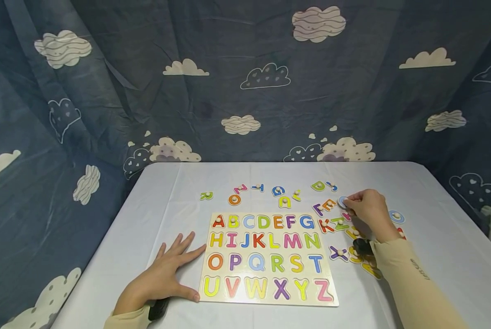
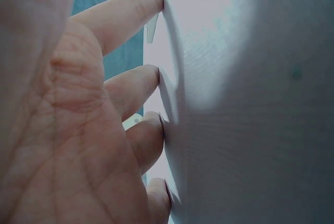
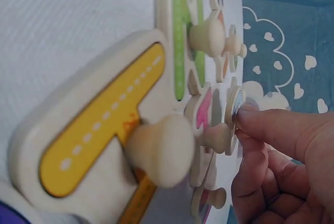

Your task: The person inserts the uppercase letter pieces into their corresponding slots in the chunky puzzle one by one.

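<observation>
Fingers spread, my left hand (image 1: 165, 272) rests on the white cloth at the left edge of a wooden alphabet puzzle board (image 1: 270, 273). Its index fingertip and thumb are right at the board's edge. Knobbed pieces A (image 1: 218, 221) and B (image 1: 233, 221) sit in the top row. Beyond the board's upper right corner, my right hand (image 1: 368, 211) pinches a light blue letter piece (image 1: 342, 202) between thumb and fingers; its shape is partly hidden. In the right wrist view, that blue piece (image 3: 236, 106) stands behind a pink letter piece (image 3: 201, 112).
Loose knobbed letters lie along the far side, including a green R (image 1: 206, 195) and orange O (image 1: 234, 199). More crowd the board's right, among them a red K (image 1: 325, 225) and purple X (image 1: 339, 253). A dark cloud-patterned curtain (image 1: 212, 105) hangs behind the table.
</observation>
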